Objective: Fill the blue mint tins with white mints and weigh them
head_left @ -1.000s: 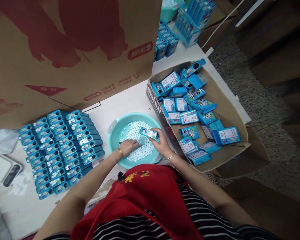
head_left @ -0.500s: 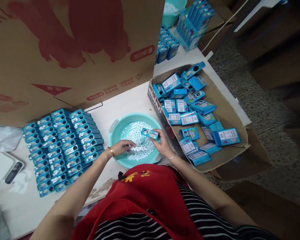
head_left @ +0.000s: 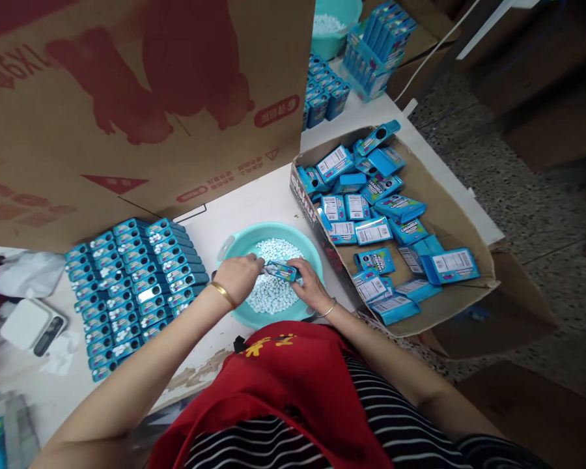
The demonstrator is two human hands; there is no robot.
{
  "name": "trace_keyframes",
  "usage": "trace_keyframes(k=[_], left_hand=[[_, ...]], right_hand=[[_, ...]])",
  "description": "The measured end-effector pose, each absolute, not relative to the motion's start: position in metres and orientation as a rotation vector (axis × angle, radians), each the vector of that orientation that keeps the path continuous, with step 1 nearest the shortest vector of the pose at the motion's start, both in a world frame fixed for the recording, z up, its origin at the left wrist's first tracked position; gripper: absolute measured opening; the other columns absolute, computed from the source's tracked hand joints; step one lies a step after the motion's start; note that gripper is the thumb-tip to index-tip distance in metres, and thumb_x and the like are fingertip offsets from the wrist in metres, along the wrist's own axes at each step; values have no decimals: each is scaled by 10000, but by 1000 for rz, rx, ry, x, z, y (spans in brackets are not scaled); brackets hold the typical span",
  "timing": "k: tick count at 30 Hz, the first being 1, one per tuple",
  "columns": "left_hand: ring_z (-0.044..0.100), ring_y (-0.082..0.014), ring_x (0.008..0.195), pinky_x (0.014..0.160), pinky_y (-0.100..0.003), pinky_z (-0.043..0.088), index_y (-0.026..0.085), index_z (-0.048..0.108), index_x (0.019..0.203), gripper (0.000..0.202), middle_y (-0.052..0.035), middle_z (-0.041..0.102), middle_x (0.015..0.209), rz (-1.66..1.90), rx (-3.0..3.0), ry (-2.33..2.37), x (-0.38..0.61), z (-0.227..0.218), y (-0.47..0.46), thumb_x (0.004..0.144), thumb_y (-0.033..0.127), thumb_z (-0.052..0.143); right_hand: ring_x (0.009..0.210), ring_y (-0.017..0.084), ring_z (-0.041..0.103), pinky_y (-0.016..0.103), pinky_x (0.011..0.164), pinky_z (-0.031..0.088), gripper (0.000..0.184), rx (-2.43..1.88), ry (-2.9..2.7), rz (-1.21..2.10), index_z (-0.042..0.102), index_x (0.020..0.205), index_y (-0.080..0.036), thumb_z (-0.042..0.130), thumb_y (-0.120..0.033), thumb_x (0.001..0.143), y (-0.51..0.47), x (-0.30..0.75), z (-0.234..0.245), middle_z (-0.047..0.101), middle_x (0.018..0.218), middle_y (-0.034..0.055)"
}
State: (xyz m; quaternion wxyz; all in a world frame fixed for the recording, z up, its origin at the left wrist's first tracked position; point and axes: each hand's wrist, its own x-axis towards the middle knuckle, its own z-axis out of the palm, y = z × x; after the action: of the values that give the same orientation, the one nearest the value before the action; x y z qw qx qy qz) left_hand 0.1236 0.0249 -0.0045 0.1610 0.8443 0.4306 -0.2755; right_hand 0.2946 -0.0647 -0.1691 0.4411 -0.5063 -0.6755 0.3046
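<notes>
Over a turquoise basin (head_left: pixel 232 247) of small white candies (head_left: pixel 278 301), my right hand (head_left: pixel 310 285) grips a small blue candy box (head_left: pixel 280 270) by its right end. The box lies roughly level, its printed side partly showing. At its left end is my left hand (head_left: pixel 239 279), fingers curled together; what they hold, if anything, is hidden. To the left stand rows of upright blue candy boxes (head_left: pixel 141 286), with white candies at the openings of many.
A shallow cardboard box (head_left: pixel 442 189) of loose blue candy boxes sits to the right. A large carton (head_left: pixel 176 98) walls off the back. Further off are another turquoise basin (head_left: pixel 329 45) and a clear tray (head_left: pixel 366 62) of boxes. A white scale (head_left: pixel 24 326) lies at left.
My left hand has risen from the candies to the left end of the box. The box in my right hand has shifted slightly left and down. The view has turned a little.
</notes>
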Motion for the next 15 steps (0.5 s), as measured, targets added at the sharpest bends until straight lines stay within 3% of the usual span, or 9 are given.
trace_keyframes(k=[4,7,10,15], left_hand=[[669,-275,875,664,-339,489,114,589,1077,326,-151,647,939,-834,2457,1293,144,18,12,918,77,308],[664,-253,865,672,-320,473,139,600,1048,281,-135,650,980,-774,2417,1364,133,26,14,913,101,357],[644,-223,807,656,-291,430,167,636,921,208,-95,664,914,-577,2271,1493,110,17,15,919,284,465],[507,-142,572,540,-249,321,157,610,687,491,-3,560,576,29,1611,1640,98,-37,-20,781,636,559]], right_hand=[[1107,251,558,521,1079,375,387,-1232,-1645,760,479,1185,-226,508,-118,814,-66,287,-176,599,1132,100],[1102,246,567,482,1028,431,357,-1247,-1574,806,468,1190,-227,542,-173,844,-68,285,-178,595,1133,102],[1067,242,582,432,942,490,330,-1301,-1503,831,470,1178,-217,557,-213,860,-69,286,-178,593,1106,105],[1114,262,551,480,984,452,374,-1225,-1590,744,466,1206,-218,510,-159,839,-74,284,-176,577,1153,116]])
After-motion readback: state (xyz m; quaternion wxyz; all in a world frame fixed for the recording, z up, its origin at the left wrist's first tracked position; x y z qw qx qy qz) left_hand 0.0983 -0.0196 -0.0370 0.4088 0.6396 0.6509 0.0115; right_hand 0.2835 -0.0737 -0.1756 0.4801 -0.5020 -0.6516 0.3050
